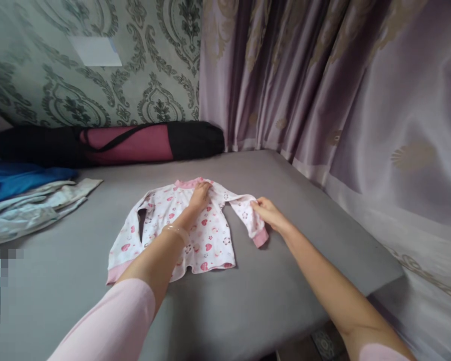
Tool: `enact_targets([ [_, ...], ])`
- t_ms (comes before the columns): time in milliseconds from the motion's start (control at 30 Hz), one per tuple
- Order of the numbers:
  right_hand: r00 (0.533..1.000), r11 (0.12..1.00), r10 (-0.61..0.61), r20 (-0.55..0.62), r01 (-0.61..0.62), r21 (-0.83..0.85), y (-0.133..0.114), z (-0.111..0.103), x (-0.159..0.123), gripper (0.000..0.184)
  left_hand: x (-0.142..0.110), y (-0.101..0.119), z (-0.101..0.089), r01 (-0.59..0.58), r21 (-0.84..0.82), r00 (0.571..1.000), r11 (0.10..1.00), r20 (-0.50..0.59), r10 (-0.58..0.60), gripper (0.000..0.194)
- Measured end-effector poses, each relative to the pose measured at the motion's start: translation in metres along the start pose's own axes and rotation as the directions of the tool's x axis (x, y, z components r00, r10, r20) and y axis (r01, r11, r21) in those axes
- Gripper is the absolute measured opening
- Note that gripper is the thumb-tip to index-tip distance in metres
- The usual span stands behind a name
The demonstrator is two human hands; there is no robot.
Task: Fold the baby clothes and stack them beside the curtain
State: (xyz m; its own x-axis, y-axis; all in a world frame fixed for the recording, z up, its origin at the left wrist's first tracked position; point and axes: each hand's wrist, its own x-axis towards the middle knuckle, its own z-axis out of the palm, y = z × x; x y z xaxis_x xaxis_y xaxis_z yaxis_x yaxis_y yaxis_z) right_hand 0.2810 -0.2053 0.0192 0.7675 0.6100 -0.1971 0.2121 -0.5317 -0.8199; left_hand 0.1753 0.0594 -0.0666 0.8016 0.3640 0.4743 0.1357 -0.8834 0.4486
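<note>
A child's long-sleeved shirt [210,230], white with pink hearts and small flowers, lies spread on the grey bed. Its pink collar [188,184] points away from me. My left hand [200,194] bears down on the fabric beside the collar, fingers bent together at the shoulder; the fingertips are partly hidden. At the right sleeve [244,208], my right hand [267,211] pinches the outer edge between thumb and fingers, above the pink cuff [260,237]. That sleeve is bent downward. The left sleeve [130,235] slants toward me, partly covered by my left forearm.
Blue and pale clothes [33,195] are heaped on the bed's left side. A long black and maroon bag [128,143] lies along the patterned wall. Purple curtains [285,75] hang along the right side, beside the edge of the grey bed [304,281].
</note>
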Motion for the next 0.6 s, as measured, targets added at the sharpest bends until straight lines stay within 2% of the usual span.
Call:
enact_targets([
  [33,0.999,0.993,0.054,0.002,-0.054,0.107,-0.001,-0.003,0.002,0.015,-0.001,-0.001,0.000,-0.008,-0.008,1.000,1.000,-0.006,0.007,0.051],
  [100,0.984,0.960,0.143,0.104,-0.163,0.227,-0.003,-0.012,0.006,0.016,-0.001,-0.003,0.002,-0.017,-0.020,1.000,1.000,-0.016,0.017,0.052],
  [167,0.945,0.950,0.150,0.291,-0.219,0.223,-0.005,-0.024,0.011,0.022,-0.001,-0.005,0.004,-0.020,-0.029,1.000,0.999,-0.022,0.019,0.054],
  [200,0.919,0.960,0.126,0.374,-0.207,0.186,-0.006,-0.032,0.014,0.026,0.000,-0.006,0.004,-0.019,-0.033,1.000,0.999,-0.024,0.018,0.055],
  [267,0.897,0.994,0.052,0.440,-0.089,0.066,-0.010,-0.049,0.022,0.030,0.000,-0.007,0.006,-0.016,-0.037,1.000,0.999,-0.026,0.015,0.057],
  [333,0.932,0.986,-0.070,0.357,0.120,-0.120,-0.020,-0.065,0.031,0.024,0.000,-0.007,0.005,-0.015,-0.032,1.000,0.999,-0.019,0.014,0.057],
  [367,0.947,0.941,-0.172,0.271,0.240,-0.240,-0.025,-0.072,0.036,0.021,0.000,-0.006,0.005,-0.013,-0.025,1.000,1.000,-0.013,0.012,0.056],
  [400,0.936,0.859,-0.302,0.178,0.349,-0.374,-0.031,-0.079,0.040,0.021,0.000,-0.004,0.004,-0.006,-0.016,1.000,1.000,-0.008,0.006,0.053],
  [433,0.892,0.745,-0.442,0.096,0.424,-0.515,-0.036,-0.084,0.044,0.025,0.000,-0.001,0.002,0.005,-0.004,1.000,1.000,-0.006,-0.005,0.050],
  [467,0.823,0.612,-0.567,0.037,0.451,-0.649,-0.038,-0.088,0.048,0.029,0.001,0.002,0.001,0.016,0.010,1.000,1.000,-0.004,-0.016,0.045],
  [533,0.691,0.358,-0.723,0.018,0.397,-0.845,-0.035,-0.092,0.055,0.030,0.001,0.011,-0.003,0.030,0.054,0.999,0.998,0.010,-0.031,0.038],
  [567,0.665,0.256,-0.745,0.051,0.355,-0.899,-0.028,-0.092,0.057,0.028,0.001,0.016,-0.005,0.029,0.086,0.999,0.996,0.026,-0.032,0.038],
  [600,0.669,0.176,-0.738,0.092,0.321,-0.930,-0.018,-0.091,0.059,0.026,0.001,0.020,-0.006,0.025,0.121,0.998,0.992,0.047,-0.031,0.041],
])
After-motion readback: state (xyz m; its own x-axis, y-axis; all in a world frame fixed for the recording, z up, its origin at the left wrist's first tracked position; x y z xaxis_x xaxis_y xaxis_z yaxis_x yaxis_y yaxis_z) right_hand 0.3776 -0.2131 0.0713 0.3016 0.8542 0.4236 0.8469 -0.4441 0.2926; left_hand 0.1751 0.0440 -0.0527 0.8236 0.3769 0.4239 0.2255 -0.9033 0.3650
